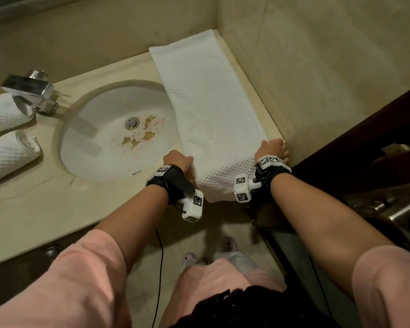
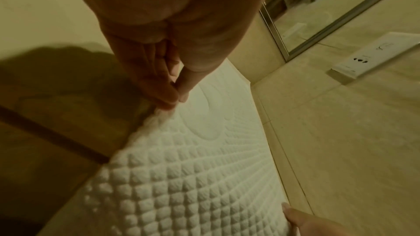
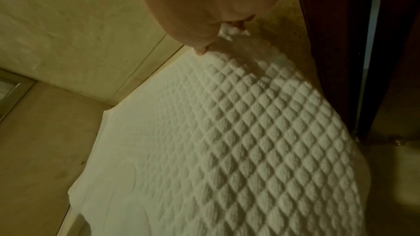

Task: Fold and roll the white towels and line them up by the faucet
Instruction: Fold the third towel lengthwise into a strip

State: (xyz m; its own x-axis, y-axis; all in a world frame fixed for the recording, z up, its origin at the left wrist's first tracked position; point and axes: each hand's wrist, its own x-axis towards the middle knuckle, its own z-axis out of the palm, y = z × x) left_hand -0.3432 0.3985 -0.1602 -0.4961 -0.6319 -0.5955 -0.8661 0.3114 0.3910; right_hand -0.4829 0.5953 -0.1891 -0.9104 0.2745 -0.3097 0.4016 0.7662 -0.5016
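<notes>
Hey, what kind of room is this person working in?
Most likely a hotel-style bathroom: an oval sink sunk in a stone counter, a chrome faucet, and rolled white towels beside it.

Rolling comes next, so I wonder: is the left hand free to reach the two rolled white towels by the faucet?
Probably not yet: the left hand pinches the flat white waffle towel's edge, though nothing blocks the way.

Long white towel: you see matt cloth, quilted in raised diamonds.
Two rolled white towels: the same dimpled cloth.
Square chrome faucet: your view shows glossy polished metal.
Beige counter: smooth veined stone, slight sheen.
Oval white basin: glazed, stained brown.
</notes>
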